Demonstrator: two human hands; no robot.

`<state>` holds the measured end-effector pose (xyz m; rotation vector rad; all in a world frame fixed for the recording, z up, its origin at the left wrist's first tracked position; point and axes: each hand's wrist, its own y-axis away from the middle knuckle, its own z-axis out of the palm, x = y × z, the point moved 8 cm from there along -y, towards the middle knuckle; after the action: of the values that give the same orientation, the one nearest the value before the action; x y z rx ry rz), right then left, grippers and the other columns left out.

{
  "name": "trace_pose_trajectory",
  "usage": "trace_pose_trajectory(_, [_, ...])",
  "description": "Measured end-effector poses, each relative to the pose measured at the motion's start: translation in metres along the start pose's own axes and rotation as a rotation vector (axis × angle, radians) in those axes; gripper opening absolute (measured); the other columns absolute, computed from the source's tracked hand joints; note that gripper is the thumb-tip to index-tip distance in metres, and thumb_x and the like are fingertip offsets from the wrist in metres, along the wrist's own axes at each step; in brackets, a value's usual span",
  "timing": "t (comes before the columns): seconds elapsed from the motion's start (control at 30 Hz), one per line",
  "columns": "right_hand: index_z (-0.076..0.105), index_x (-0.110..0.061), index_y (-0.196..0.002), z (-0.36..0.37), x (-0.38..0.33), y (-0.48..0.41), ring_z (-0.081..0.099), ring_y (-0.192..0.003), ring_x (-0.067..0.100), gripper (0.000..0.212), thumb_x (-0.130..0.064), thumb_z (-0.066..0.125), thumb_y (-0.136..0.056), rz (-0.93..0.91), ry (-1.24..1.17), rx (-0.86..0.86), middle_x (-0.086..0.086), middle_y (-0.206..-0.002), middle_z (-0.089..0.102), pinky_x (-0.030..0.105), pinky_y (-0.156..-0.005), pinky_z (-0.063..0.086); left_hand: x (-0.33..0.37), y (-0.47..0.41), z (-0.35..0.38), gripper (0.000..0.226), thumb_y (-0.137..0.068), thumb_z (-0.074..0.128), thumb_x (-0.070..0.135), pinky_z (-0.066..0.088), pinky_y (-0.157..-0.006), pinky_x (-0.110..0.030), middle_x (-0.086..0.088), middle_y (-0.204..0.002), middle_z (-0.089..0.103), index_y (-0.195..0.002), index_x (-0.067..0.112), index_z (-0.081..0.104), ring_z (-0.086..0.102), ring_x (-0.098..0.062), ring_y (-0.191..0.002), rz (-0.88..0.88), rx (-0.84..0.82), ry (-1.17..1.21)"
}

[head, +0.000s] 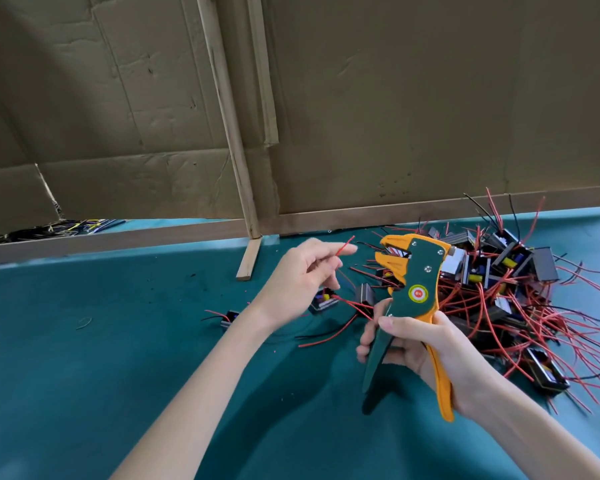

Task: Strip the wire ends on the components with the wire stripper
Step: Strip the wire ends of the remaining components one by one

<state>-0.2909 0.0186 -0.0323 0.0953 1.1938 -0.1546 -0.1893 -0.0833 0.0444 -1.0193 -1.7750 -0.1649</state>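
A red wire (345,247) is pinched between the thumb and curled fingers of the left hand (302,275), its free end pointed up and to the right. Just right of it, a green-and-orange wire stripper (420,271) is held upright by the right hand (426,348), whose fingers are wrapped round both handles; the jaws are parted and apart from the wire. A round yellow-and-red sticker (418,293) is seen on the tool, but its writing cannot be read. A pile of components (499,289) with red and black leads is heaped on the teal cloth (118,341) at the far right.
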Motion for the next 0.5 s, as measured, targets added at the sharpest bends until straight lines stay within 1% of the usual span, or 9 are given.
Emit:
trace_pose_trajectory(0.07, [0.069, -0.009, -0.078, 0.005, 0.003, 0.001, 0.066, -0.075, 0.044, 0.011, -0.014, 0.076, -0.070, 0.026, 0.017, -0.059, 0.027, -0.080, 0.065, 0.048, -0.071, 0.056, 0.015, 0.000, -0.007, 0.032, -0.096, 0.052, 0.000, 0.045, -0.068, -0.018, 0.006, -0.083, 0.053, -0.114, 0.024, 0.065, 0.053, -0.003, -0.061, 0.070, 0.041, -0.004])
trace_pose_trajectory(0.13, [0.068, -0.009, -0.082, 0.011, 0.006, 0.004, 0.066, -0.075, 0.042, 0.016, -0.017, 0.077, -0.071, 0.031, 0.028, -0.126, 0.026, -0.081, 0.065, 0.046, -0.072, 0.056, 0.026, 0.002, -0.012, 0.027, -0.092, 0.059, 0.001, 0.042, -0.065, -0.012, 0.013, -0.078, 0.061, -0.104, 0.023, 0.070, 0.052, 0.000, -0.062, 0.110, 0.053, 0.024])
trace_pose_trajectory(0.2, [0.068, -0.010, -0.084, 0.016, 0.006, 0.007, 0.066, -0.077, 0.041, 0.016, -0.019, 0.076, -0.073, 0.025, 0.047, -0.163, 0.025, -0.082, 0.066, 0.044, -0.073, 0.055, 0.033, 0.003, -0.018, 0.022, -0.090, 0.063, 0.003, 0.041, -0.064, -0.012, 0.015, -0.076, 0.067, -0.092, 0.023, 0.072, 0.052, 0.000, -0.064, 0.119, 0.061, 0.045])
trace_pose_trajectory(0.27, [0.069, -0.011, -0.084, 0.018, 0.007, 0.009, 0.067, -0.077, 0.042, 0.016, -0.020, 0.076, -0.072, 0.022, 0.056, -0.171, 0.024, -0.082, 0.066, 0.044, -0.073, 0.055, 0.036, 0.004, -0.022, 0.018, -0.090, 0.064, 0.007, 0.041, -0.064, -0.019, 0.006, -0.077, 0.069, -0.087, 0.022, 0.073, 0.052, -0.012, -0.067, 0.115, 0.073, 0.040])
trace_pose_trajectory(0.33, [0.069, -0.011, -0.084, 0.020, 0.007, 0.009, 0.066, -0.075, 0.042, 0.016, -0.019, 0.076, -0.071, 0.023, 0.042, -0.167, 0.025, -0.081, 0.065, 0.043, -0.071, 0.055, 0.035, 0.004, -0.026, 0.015, -0.089, 0.066, 0.010, 0.044, -0.069, -0.035, -0.004, -0.084, 0.071, -0.087, 0.022, 0.073, 0.054, -0.032, -0.074, 0.101, 0.075, 0.032])
trace_pose_trajectory(0.37, [0.069, -0.011, -0.084, 0.020, 0.006, 0.010, 0.066, -0.075, 0.041, 0.016, -0.018, 0.076, -0.071, 0.022, 0.033, -0.168, 0.025, -0.081, 0.065, 0.044, -0.071, 0.055, 0.034, 0.004, -0.027, 0.013, -0.089, 0.067, 0.011, 0.045, -0.071, -0.040, -0.005, -0.086, 0.072, -0.087, 0.022, 0.074, 0.056, -0.034, -0.078, 0.091, 0.073, 0.024])
trace_pose_trajectory(0.4, [0.069, -0.011, -0.084, 0.021, 0.005, 0.010, 0.066, -0.075, 0.041, 0.017, -0.018, 0.076, -0.071, 0.017, 0.027, -0.172, 0.026, -0.081, 0.065, 0.044, -0.072, 0.055, 0.033, 0.003, -0.028, 0.011, -0.088, 0.068, 0.012, 0.047, -0.074, -0.041, -0.004, -0.086, 0.073, -0.087, 0.021, 0.074, 0.058, -0.032, -0.079, 0.082, 0.067, 0.020])
trace_pose_trajectory(0.43, [0.069, -0.010, -0.084, 0.021, 0.005, 0.010, 0.066, -0.075, 0.041, 0.017, -0.018, 0.076, -0.071, 0.010, 0.026, -0.179, 0.026, -0.081, 0.065, 0.044, -0.072, 0.055, 0.032, 0.003, -0.028, 0.009, -0.087, 0.069, 0.013, 0.047, -0.074, -0.038, -0.001, -0.084, 0.073, -0.087, 0.020, 0.074, 0.060, -0.027, -0.076, 0.076, 0.055, 0.029])
trace_pose_trajectory(0.5, [0.068, -0.010, -0.084, 0.022, 0.003, 0.011, 0.066, -0.075, 0.041, 0.016, -0.018, 0.076, -0.072, -0.004, 0.031, -0.192, 0.025, -0.081, 0.065, 0.045, -0.072, 0.055, 0.032, 0.004, -0.023, 0.007, -0.085, 0.070, 0.010, 0.046, -0.068, -0.020, 0.008, -0.077, 0.071, -0.085, 0.016, 0.073, 0.059, -0.005, -0.069, 0.065, 0.010, 0.065])
